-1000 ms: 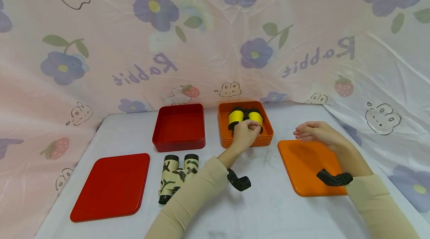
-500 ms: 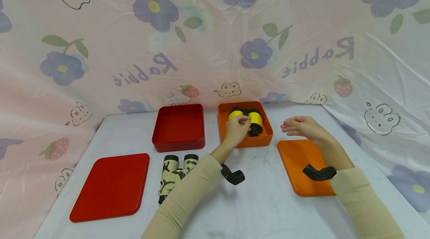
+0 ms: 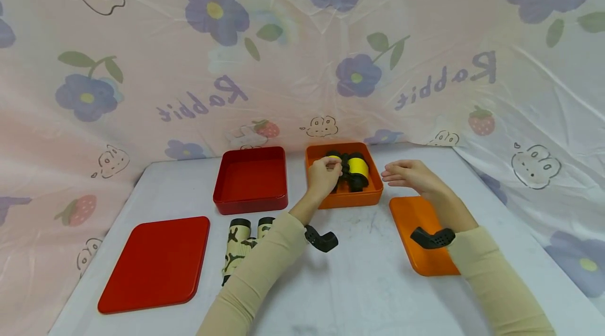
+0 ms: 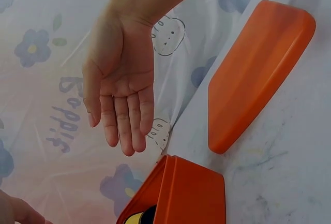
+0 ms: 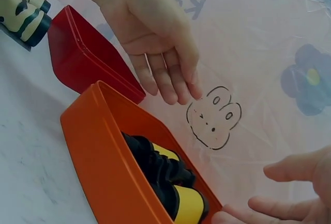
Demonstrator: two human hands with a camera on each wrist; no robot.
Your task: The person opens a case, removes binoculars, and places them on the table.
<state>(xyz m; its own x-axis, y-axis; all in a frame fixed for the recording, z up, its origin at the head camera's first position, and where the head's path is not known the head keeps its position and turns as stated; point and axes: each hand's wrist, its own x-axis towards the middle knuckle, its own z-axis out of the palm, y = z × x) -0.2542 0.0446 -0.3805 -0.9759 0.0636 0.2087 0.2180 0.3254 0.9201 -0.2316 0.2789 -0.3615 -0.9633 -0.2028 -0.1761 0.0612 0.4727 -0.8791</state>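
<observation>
A pair of yellow and black binoculars [image 3: 357, 169] lies in the orange box [image 3: 350, 200]. Over the box's left side is my left hand [image 3: 323, 177], overlapping part of the binoculars in the head view; the right wrist view shows its fingers [image 5: 163, 81] relaxed and holding nothing, above the rim. My right hand [image 3: 413, 176] hovers just right of the box, palm turned toward it and fingers extended, as the left wrist view shows. Below that hand lies the orange lid [image 3: 406, 231], partly covered by the forearm in the head view.
Left of the orange box stands an open red box [image 3: 252, 176] with bare insides. A red lid [image 3: 156, 262] lies at the front left. Camouflage binoculars [image 3: 235, 244] lie on the white table [image 3: 359, 283], partly hidden by the left sleeve. A printed curtain hangs behind.
My left hand has shifted left across the box, uncovering the binoculars' right barrel. The right hand has moved left and slightly away from me, from over the orange lid to beside the box.
</observation>
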